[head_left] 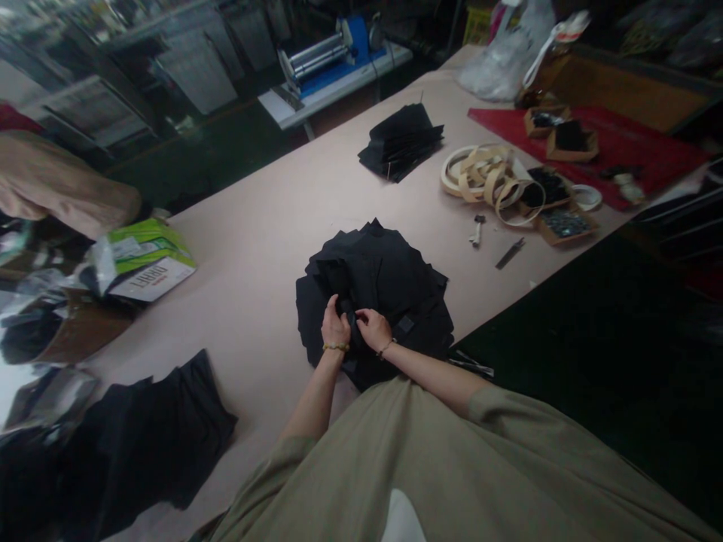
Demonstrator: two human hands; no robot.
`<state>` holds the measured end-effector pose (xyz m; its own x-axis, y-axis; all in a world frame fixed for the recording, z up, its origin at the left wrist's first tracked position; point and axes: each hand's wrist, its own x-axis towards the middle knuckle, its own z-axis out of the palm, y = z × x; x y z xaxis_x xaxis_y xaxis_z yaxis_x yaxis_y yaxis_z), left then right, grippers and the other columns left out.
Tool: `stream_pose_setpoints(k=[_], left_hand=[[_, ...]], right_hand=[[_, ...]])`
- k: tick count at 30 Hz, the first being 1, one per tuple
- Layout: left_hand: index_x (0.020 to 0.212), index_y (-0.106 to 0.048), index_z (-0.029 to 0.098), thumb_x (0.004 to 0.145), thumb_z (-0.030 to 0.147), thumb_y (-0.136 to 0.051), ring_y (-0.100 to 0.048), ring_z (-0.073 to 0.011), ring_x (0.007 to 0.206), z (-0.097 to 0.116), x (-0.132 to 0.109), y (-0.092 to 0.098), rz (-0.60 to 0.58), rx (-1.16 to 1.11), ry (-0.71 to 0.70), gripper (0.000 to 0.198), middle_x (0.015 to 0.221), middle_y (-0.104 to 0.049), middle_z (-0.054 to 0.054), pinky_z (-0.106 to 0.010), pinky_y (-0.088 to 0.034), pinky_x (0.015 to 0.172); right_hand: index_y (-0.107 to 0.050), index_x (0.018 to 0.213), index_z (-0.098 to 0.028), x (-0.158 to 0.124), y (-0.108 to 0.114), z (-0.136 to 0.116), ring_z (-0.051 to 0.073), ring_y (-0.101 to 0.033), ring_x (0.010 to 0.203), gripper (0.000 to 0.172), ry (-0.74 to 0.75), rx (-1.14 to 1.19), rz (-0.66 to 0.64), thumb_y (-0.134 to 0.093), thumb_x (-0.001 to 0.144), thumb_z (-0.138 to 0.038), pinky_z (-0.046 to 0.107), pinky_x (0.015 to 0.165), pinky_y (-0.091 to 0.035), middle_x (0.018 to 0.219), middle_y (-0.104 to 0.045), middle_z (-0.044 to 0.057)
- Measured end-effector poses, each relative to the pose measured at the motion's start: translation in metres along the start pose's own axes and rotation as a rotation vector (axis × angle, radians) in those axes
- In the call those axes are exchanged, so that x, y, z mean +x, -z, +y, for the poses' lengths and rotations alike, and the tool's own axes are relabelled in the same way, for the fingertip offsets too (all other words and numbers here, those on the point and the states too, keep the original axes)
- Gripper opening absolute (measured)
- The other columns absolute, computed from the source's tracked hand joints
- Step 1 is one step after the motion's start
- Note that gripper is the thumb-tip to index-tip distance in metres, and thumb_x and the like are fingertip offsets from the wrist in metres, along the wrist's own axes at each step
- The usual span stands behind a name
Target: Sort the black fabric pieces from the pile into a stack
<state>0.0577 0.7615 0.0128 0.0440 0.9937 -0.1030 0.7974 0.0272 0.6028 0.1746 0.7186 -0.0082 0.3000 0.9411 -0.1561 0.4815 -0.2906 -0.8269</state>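
Observation:
A spread pile of black fabric pieces (pixel 407 278) lies on the pale table in front of me. Above its near part, my left hand (pixel 335 325) is wrapped round a folded black piece (pixel 343 290), thumb and fingers on its sides. From the right, my right hand (pixel 373 330) pinches the edge of the same piece with bent fingers. The two hands are close together but apart. The details of the fold between the fingertips are too dark to make out.
On the table (pixel 248 226) are another black stack (pixel 401 139), tape rolls (pixel 480 177), small boxes (pixel 566 224), scissors or a clip (pixel 477 231) and more black fabric (pixel 163 429). A carton (pixel 84 327) stands left. A blue roller machine (pixel 327 56) is behind.

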Motion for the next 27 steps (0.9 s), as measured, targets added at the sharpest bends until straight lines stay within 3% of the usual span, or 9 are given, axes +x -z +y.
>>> stream_pose_setpoints(k=[4, 8, 11, 13, 15, 17, 22, 27], left_hand=[[0.108, -0.068, 0.024, 0.090, 0.031, -0.055, -0.063, -0.0232, 0.106, -0.002, 0.008, 0.000, -0.063, 0.002, 0.029, 0.024, 0.110, -0.068, -0.009, -0.034, -0.049, 0.095], [0.101, -0.070, 0.023, 0.082, 0.050, -0.066, -0.064, -0.0237, 0.104, -0.006, 0.015, -0.002, -0.040, -0.062, 0.104, 0.033, 0.104, -0.070, -0.008, -0.034, -0.048, 0.095], [0.095, -0.070, 0.022, 0.079, 0.041, -0.070, -0.066, -0.0218, 0.098, -0.012, 0.019, -0.003, -0.082, -0.092, 0.179, 0.025, 0.100, -0.072, -0.006, -0.032, -0.049, 0.090], [0.096, -0.067, 0.023, 0.078, 0.032, -0.070, -0.066, -0.0211, 0.094, -0.015, 0.019, -0.004, -0.090, -0.068, 0.181, 0.021, 0.099, -0.072, -0.005, -0.031, -0.049, 0.087], [0.105, -0.063, 0.023, 0.079, 0.028, -0.069, -0.066, -0.0216, 0.093, -0.015, 0.016, -0.005, -0.063, -0.022, 0.155, 0.027, 0.100, -0.071, -0.005, -0.032, -0.049, 0.084], [0.115, -0.056, 0.024, 0.081, 0.028, -0.067, -0.066, -0.0222, 0.092, -0.012, 0.012, -0.006, -0.039, 0.022, 0.127, 0.036, 0.103, -0.070, -0.006, -0.033, -0.049, 0.083], [0.117, -0.054, 0.024, 0.087, 0.021, -0.059, -0.063, -0.0213, 0.103, -0.001, 0.002, -0.010, -0.065, 0.075, -0.021, 0.031, 0.113, -0.065, -0.007, -0.031, -0.048, 0.087], [0.112, -0.064, 0.027, 0.091, 0.027, -0.055, -0.065, -0.0222, 0.090, 0.000, 0.000, -0.014, -0.090, 0.166, -0.055, 0.023, 0.114, -0.060, -0.009, -0.032, -0.050, 0.078]], right_hand=[[-0.071, 0.106, -0.022, -0.002, 0.000, -0.003, 0.019, -0.066, 0.094, 0.023, 0.112, -0.117, -0.032, -0.056, 0.089, -0.018, 0.027, 0.083, -0.050, 0.103, -0.071, 0.006], [-0.071, 0.103, -0.022, -0.004, -0.001, -0.004, 0.019, -0.063, 0.094, 0.022, 0.202, -0.203, -0.065, -0.053, 0.091, -0.018, 0.028, 0.084, -0.048, 0.099, -0.069, 0.007], [-0.071, 0.102, -0.022, -0.006, -0.001, 0.000, 0.018, -0.062, 0.096, 0.023, 0.284, -0.152, -0.161, -0.052, 0.091, -0.017, 0.028, 0.088, -0.048, 0.100, -0.069, 0.006], [-0.070, 0.108, -0.021, -0.005, 0.000, 0.006, 0.018, -0.061, 0.099, 0.025, 0.215, -0.099, -0.071, -0.053, 0.089, -0.017, 0.029, 0.092, -0.047, 0.104, -0.068, 0.006], [-0.066, 0.114, -0.018, -0.002, 0.000, 0.013, 0.020, -0.061, 0.100, 0.031, 0.026, -0.073, 0.112, -0.057, 0.085, -0.018, 0.032, 0.094, -0.048, 0.108, -0.065, 0.009], [-0.066, 0.112, -0.017, 0.002, 0.000, 0.021, 0.021, -0.062, 0.097, 0.033, -0.148, -0.055, 0.206, -0.061, 0.080, -0.020, 0.034, 0.092, -0.049, 0.110, -0.063, 0.011], [-0.065, 0.105, -0.019, 0.009, -0.002, 0.030, 0.019, -0.065, 0.091, 0.031, -0.319, 0.056, 0.246, -0.066, 0.074, -0.021, 0.033, 0.084, -0.052, 0.101, -0.067, 0.007], [-0.067, 0.089, -0.020, 0.009, 0.001, 0.029, 0.018, -0.065, 0.084, 0.015, -0.339, 0.077, 0.238, -0.067, 0.074, -0.020, 0.032, 0.080, -0.052, 0.090, -0.069, 0.005]])
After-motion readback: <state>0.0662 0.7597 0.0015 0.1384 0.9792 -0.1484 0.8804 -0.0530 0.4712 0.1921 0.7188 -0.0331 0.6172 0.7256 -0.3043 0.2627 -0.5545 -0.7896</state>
